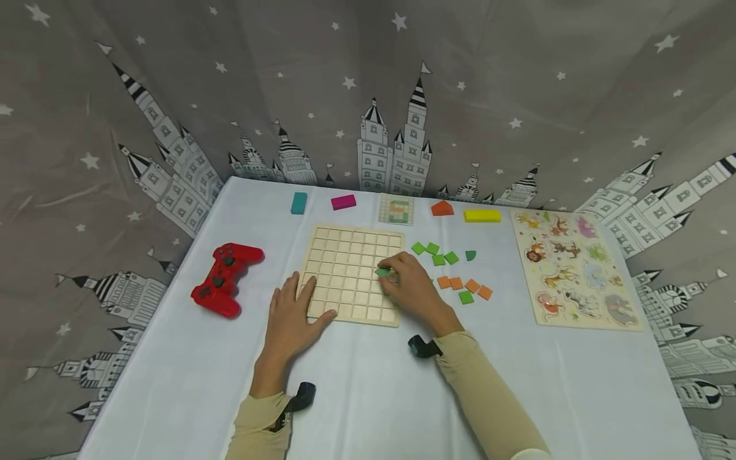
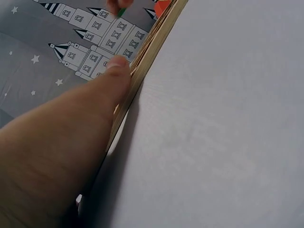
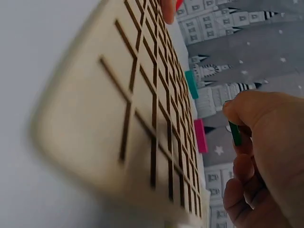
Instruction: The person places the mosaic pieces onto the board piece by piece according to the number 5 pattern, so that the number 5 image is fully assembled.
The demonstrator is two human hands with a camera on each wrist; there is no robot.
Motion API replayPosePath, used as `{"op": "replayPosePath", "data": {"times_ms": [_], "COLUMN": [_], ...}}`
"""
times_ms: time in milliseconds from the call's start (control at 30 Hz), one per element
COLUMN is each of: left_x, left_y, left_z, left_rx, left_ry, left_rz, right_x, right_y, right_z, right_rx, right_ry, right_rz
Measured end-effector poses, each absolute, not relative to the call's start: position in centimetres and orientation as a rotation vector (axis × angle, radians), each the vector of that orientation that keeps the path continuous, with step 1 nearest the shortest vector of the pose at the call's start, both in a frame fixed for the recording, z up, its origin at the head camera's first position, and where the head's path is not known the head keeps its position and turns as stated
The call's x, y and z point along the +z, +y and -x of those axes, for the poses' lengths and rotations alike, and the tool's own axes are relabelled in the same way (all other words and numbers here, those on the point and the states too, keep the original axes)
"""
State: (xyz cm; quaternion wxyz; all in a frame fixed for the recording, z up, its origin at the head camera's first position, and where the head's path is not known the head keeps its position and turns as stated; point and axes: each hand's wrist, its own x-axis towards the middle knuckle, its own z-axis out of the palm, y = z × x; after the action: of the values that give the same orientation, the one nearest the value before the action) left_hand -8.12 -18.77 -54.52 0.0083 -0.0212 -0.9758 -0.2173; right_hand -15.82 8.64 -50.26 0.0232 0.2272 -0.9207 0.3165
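A green piece point(image 1: 383, 272) was above the right side of the grid board point(image 1: 353, 275), pinched between thumb and fingers in the grip of the right hand point(image 1: 411, 286). The left hand point(image 1: 290, 322) grasped nothing; its grip was loose, the spread fingers resting on the board's near left corner. Right of the board lay green tiles point(image 1: 439, 259), orange tiles point(image 1: 472, 285) and a rounded green tile point(image 1: 471, 255). Beyond it stretched a row: teal block point(image 1: 298, 203), pink block point(image 1: 344, 202), pattern card point(image 1: 397, 209), orange block point(image 1: 442, 207), yellow block point(image 1: 482, 216). A red controller point(image 1: 227, 280) lay at the left of the white surface point(image 1: 356, 383), an animal puzzle point(image 1: 575, 262) at the right.
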Motion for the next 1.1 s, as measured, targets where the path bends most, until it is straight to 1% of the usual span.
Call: {"op": "replayPosePath", "data": {"times_ms": [233,467,733,900,1100], "left_x": [-54.3,-54.5,-54.7,-54.7,-54.5], "left_y": [-18.4,-18.3,-18.6,-18.5,-18.5], "left_z": [8.1,8.0,7.7,7.7,7.8], "left_rx": [-0.616,-0.641,-0.647,-0.667,-0.655], "left_ry": [-3.104,-3.096,-3.067,-3.06,-3.072], "left_rz": [0.072,0.054,0.064,0.082,0.057], "right_x": [-50.2,-50.7,-50.9,-51.0,-50.8], "right_y": [4.3,1.9,0.5,0.2,0.0], "right_z": [20.2,22.7,24.1,24.4,24.6], "right_rx": [1.071,1.047,0.975,0.867,0.854], "right_ry": [-2.937,-2.986,-3.056,-3.095,-3.122], "right_rz": [-0.822,-0.835,-0.861,-0.863,-0.874]}}
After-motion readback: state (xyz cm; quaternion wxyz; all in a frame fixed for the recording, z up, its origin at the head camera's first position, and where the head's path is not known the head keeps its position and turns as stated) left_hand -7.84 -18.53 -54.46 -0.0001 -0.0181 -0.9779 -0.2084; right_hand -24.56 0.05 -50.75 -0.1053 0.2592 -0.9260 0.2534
